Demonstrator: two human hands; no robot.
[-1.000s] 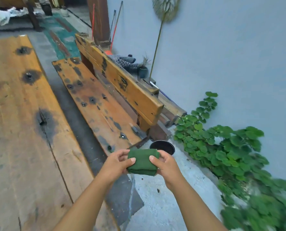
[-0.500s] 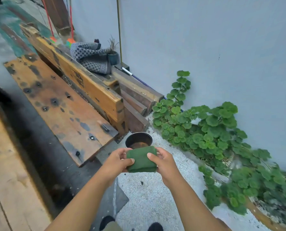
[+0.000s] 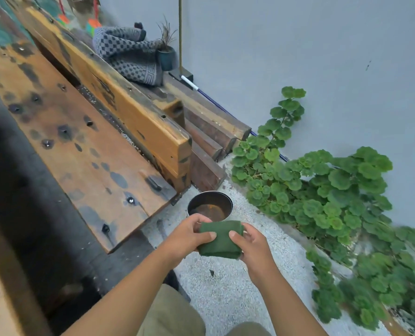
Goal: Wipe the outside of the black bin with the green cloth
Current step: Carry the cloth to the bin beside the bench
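Both hands hold the folded cloth (image 3: 219, 238) in the air just above and in front of the bin (image 3: 210, 206): the left hand (image 3: 187, 235) pinches its left edge with the thumb on top, and the right hand (image 3: 251, 243) pinches the right edge the same way, so each grip is clenched on the cloth. The bin stands on the pale gravel floor (image 3: 226, 287), just past the end of the wooden bench (image 3: 80, 146) and near the leafy plant (image 3: 322, 195) along the wall (image 3: 322, 57). It is open at the top, with brownish matter inside, perhaps water or dirt; its outer wall is mostly hidden from this angle. The cloth looks soft and thick, folded into a pad, and should wrap easily round a curved side. The bin looks small and light, so it will likely slide or tip under a wiping push; one hand should steady it at the rim while the other presses the pad against the outside. If it holds liquid, tilting it risks a spill.
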